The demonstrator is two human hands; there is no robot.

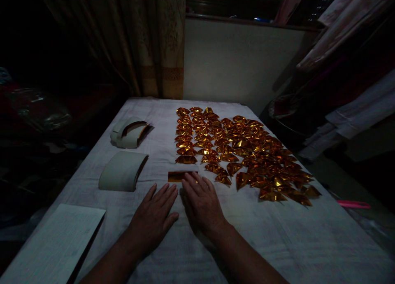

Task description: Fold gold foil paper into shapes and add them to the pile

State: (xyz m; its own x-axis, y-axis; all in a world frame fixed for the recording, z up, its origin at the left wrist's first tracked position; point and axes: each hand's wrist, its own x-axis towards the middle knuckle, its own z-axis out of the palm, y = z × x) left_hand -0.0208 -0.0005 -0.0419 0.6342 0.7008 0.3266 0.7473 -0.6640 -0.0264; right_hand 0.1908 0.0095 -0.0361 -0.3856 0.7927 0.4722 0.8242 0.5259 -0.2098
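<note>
Two hands lie flat on the counter (277,243), which has a pale cloth over it, and we go across it from left to right.

At the far left, near the front edge, we see a flat pale sheet (58,243). Behind it sits a curved stack of pale paper (121,171). A bit farther back sits another curved stack (128,132), and we can see gold shine at its open end.

Next comes our left hand (153,218). It is open, palm down, with its fingers spread a little on the cloth. It holds nothing. Its fingertips point toward a small flat gold sheet (176,176).

Our right hand (200,201) lies just beside the left one, and the two nearly touch. It is open and flat too. Its fingertips rest at the right end of the gold sheet, pressing on it or just touching it; we cannot tell which. It does not grip the sheet. The gold sheet lies on the cloth right in front of both hands, between them and the folded pieces.

Behind the gold sheet and off to the right, we see lots of folded gold pieces (243,152). The ones on the left stand in neat rows. The ones on the right lie in a loose heap that spreads toward the right edge of the counter.

Past the right edge, low down, we see a thin pink thing (353,203). The room is dark, so we cannot tell what it is.
</note>
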